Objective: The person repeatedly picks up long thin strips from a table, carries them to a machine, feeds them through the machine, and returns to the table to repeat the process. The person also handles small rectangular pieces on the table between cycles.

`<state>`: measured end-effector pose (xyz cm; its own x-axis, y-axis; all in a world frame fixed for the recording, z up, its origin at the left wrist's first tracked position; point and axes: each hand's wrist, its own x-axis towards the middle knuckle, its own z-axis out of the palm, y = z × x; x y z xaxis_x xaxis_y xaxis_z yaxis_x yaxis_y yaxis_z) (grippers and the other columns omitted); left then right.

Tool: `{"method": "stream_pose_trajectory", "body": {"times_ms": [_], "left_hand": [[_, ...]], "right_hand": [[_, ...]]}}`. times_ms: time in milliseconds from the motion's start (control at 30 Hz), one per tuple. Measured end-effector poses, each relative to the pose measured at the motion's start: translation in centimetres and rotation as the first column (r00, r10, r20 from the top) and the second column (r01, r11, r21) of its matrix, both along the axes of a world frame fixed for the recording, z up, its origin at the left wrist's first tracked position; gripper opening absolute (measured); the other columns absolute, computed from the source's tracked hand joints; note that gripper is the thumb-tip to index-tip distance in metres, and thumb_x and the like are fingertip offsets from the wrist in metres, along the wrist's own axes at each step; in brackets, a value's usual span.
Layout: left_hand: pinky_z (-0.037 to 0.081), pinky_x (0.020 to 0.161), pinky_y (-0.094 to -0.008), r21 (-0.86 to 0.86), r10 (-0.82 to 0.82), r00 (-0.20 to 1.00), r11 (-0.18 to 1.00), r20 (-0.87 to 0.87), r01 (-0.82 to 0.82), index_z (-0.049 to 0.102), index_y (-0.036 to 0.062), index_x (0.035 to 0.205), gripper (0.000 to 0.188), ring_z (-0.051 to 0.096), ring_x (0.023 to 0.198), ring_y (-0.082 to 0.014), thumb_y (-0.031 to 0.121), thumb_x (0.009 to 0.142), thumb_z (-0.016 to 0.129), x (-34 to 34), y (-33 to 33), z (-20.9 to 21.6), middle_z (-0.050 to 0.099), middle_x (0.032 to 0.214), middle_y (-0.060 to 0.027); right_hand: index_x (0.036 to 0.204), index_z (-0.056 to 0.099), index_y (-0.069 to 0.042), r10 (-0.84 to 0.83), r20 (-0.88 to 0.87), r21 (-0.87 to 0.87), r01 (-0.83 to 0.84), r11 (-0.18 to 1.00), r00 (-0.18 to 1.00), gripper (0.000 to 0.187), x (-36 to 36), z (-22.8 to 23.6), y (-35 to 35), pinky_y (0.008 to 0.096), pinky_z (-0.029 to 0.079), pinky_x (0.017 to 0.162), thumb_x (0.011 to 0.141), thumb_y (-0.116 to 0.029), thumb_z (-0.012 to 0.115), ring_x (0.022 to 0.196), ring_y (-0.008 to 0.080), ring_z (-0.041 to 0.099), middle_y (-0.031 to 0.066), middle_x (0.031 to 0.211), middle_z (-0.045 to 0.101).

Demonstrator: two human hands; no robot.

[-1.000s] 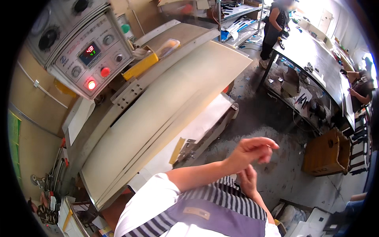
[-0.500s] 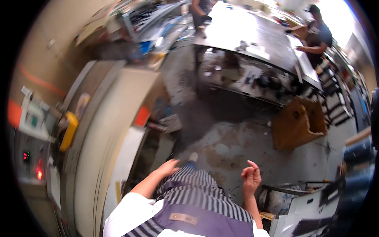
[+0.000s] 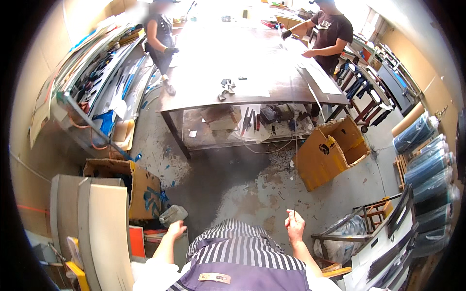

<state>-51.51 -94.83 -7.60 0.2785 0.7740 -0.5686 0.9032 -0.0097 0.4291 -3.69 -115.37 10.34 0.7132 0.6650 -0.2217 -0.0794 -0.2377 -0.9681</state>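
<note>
My left hand [image 3: 177, 229] hangs low in front of me, fingers loosely apart and nothing visible in it. Nearest to it is a crumpled clear plastic container [image 3: 173, 215] on the floor, just beyond the fingertips. My right hand [image 3: 294, 226] is raised at the right of my striped apron [image 3: 238, 242], its fingers curled in. A faint thin line rises above that hand; whether the fingers hold it, I cannot make out.
Ahead stands a large metal-topped table [image 3: 204, 94], with a person at each side. Cardboard boxes [image 3: 315, 162] [image 3: 145, 191] stand right and left. Wrapped rolls [image 3: 427, 169] and a metal frame [image 3: 342, 237] line the right; upright boards [image 3: 104, 233] are close on the left.
My view has swung to the right, so the table now lies straight ahead and the boards sit lower left. My left hand has lowered; the right stays raised with curled fingers.
</note>
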Motion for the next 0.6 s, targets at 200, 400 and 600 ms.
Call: {"method": "stream_pose_trajectory", "body": {"times_ms": [200, 400, 600], "left_hand": [[0.051, 0.091, -0.0401, 0.248, -0.285, 0.917, 0.944, 0.281, 0.217, 0.06, 0.0048, 0.124, 0.042, 0.065, 0.103, -0.0322, 0.023, 0.087, 0.07, 19.0, 14.4, 8.8, 0.067, 0.113, -0.0168], [0.053, 0.09, -0.0373, 0.175, -0.335, 0.843, 0.942, 0.421, 0.287, 0.06, 0.004, 0.125, 0.042, 0.066, 0.103, -0.0297, 0.02, 0.088, 0.07, 32.5, 19.2, 13.8, 0.066, 0.116, -0.0172], [0.051, 0.092, -0.0386, 0.052, -0.394, 0.841, 0.913, 0.37, 0.405, 0.059, 0.0041, 0.126, 0.043, 0.064, 0.104, -0.031, 0.025, 0.09, 0.067, 38.6, 22.1, 14.6, 0.067, 0.112, -0.0169]], "right_hand": [[0.103, 0.069, -0.001, -0.037, -0.017, -0.164, 0.034, 0.986, 0.999, 0.025, 6.2, -5.1, 5.3, 0.0243, 0.038, 0.047, 0.1, -0.022, 0.056, 0.051, 0.0058, 0.05, 0.0, 0.058, 0.057], [0.098, 0.07, -0.002, 0.032, 0.04, -0.237, -0.022, 0.971, 0.999, 0.025, 17.3, -10.0, 15.9, 0.0274, 0.042, 0.05, 0.098, -0.023, 0.056, 0.052, 0.0086, 0.054, 0.0011, 0.058, 0.06], [0.112, 0.065, -0.002, 0.154, 0.259, -0.231, -0.094, 0.969, 0.953, 0.028, 29.3, -13.1, 31.5, 0.031, 0.047, 0.054, 0.096, -0.023, 0.056, 0.055, 0.0133, 0.059, 0.0055, 0.064, 0.065]]}}
